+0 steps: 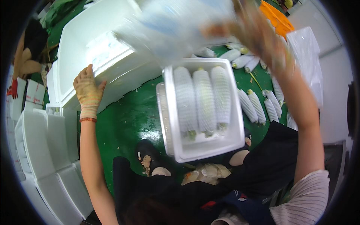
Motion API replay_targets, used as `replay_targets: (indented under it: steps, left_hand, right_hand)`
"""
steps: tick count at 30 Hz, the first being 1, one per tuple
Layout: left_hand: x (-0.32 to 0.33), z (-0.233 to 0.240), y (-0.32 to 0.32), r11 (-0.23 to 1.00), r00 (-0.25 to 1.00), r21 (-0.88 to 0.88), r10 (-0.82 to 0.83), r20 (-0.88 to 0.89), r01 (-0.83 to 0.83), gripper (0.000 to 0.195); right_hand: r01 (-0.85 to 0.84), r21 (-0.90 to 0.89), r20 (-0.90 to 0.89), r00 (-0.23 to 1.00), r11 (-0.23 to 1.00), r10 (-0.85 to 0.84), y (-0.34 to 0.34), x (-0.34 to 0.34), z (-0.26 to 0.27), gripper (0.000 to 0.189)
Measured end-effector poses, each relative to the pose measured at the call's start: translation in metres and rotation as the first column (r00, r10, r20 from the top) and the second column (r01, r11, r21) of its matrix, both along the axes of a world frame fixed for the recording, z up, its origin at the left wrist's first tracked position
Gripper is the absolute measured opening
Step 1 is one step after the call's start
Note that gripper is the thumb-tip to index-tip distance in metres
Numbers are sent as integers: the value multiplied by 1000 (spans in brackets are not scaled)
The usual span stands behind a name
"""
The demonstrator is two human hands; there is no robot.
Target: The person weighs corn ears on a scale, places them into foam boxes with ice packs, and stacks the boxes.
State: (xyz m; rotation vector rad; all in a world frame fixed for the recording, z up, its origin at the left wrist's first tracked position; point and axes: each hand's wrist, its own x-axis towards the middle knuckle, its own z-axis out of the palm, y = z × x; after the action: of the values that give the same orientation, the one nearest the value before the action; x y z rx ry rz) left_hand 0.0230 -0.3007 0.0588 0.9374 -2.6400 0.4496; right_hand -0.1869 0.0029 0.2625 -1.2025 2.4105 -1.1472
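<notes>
My left hand (88, 90), in a knit work glove, grips the near rim of a large white foam box (76, 36); something in clear plastic with blue print (105, 47) lies inside. High in front, my gloved right hand (253, 36) is blurred by motion and holds a clear plastic pack (171, 28) with blue patches. Between my feet stands a smaller white foam box (208, 150). In it lie three long pale green pieces of produce (204, 101) side by side, each in a white foam net sleeve.
More net-sleeved produce (251, 107) lies on the green floor (123, 121) to the right, near an orange crate (277, 19). White foam boxes (47, 154) are stacked at left. Another person's red-gloved hand (12, 88) shows at far left. A crumpled wrapper (208, 173) lies between my feet.
</notes>
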Motion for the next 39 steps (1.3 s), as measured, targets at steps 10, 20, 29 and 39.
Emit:
replay_targets:
  steps: [10, 20, 29, 39]
  left_hand:
    - [-21, 70, 149, 843, 922, 400, -387, -15, 361, 67]
    - [-121, 18, 274, 716, 869, 621, -483, 111, 319, 71]
    - [-153, -17, 310, 671, 977, 731, -210, 25, 126, 115]
    - [-155, -45, 300, 630, 959, 723, -166, -229, 282, 107]
  right_hand:
    - [-55, 6, 290, 956, 998, 51, 228, 81, -200, 56]
    - [-382, 302, -188, 874, 873, 448, 173, 92, -215, 39]
    - [-493, 343, -383, 703, 799, 599, 169, 89, -247, 26]
    - [95, 782, -143, 989, 616, 29, 441, -98, -130, 39]
